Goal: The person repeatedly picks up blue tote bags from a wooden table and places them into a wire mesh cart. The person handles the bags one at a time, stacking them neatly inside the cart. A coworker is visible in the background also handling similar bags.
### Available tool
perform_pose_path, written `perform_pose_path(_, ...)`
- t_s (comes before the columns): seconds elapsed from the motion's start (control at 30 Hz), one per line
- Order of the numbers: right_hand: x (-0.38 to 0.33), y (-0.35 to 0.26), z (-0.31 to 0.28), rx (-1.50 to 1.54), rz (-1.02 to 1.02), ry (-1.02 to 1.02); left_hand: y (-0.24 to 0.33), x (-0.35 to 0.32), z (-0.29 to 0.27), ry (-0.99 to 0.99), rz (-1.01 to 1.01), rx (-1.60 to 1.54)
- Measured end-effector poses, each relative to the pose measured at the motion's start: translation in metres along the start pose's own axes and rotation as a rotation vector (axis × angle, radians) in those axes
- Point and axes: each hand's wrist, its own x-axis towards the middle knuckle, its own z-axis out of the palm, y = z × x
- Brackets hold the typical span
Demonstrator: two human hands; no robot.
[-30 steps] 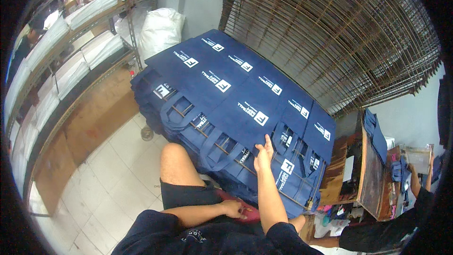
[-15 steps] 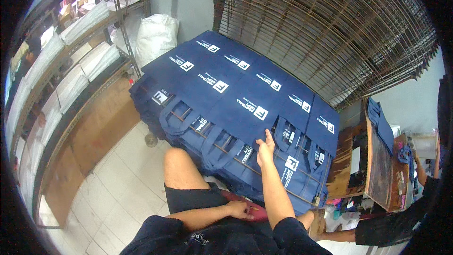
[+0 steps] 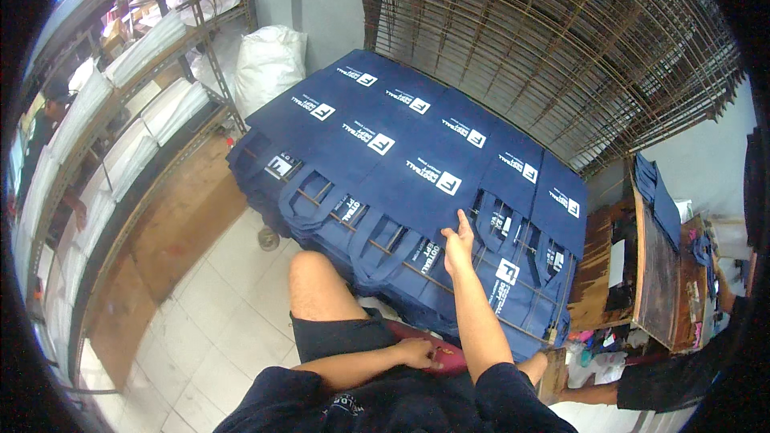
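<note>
Navy cloth bags [image 3: 365, 172] with white prints lie flat in overlapping rows on a wire rack in front of me. Their loop handles [image 3: 373, 263] hang toward my side. My right hand [image 3: 459, 247] reaches forward to the near edge of a bag, index finger stretched out and thumb apart, with nothing seen in its grasp. Close to my body, my left hand [image 3: 415, 352] rests with curled fingers at a red, seat-like surface [image 3: 447, 359] between my legs. Whether those fingers hold anything small is hidden.
Tilted wire racks [image 3: 545, 40] rise behind the bags. Metal shelves [image 3: 120, 112] with white stacks line the left, near a white sack [image 3: 271, 60]. At right stand a wooden cabinet [image 3: 658, 273] and another person's arm [image 3: 589, 394]. A small round object [image 3: 269, 238] is on the tiled floor.
My view has shifted slightly, so the scene sits a little to the right. My right hand stays at the bag's near edge, and my left hand remains by the red surface.
</note>
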Motion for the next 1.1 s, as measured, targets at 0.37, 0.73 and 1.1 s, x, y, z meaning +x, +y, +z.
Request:
perform_pose_path(0.37,0.0,0.006,-0.001,0.022,-0.013,0.005,-0.002,0.004,0.001,-0.091,-0.021,0.002)
perform_pose_path(0.73,-0.012,-0.009,0.008,-0.06,-0.034,0.044,-0.031,0.019,0.029,0.044,0.101,-0.036)
perform_pose_path(1.1,0.005,0.025,-0.009,-0.165,-0.023,0.046,-0.01,0.007,0.004,-0.08,0.056,0.016)
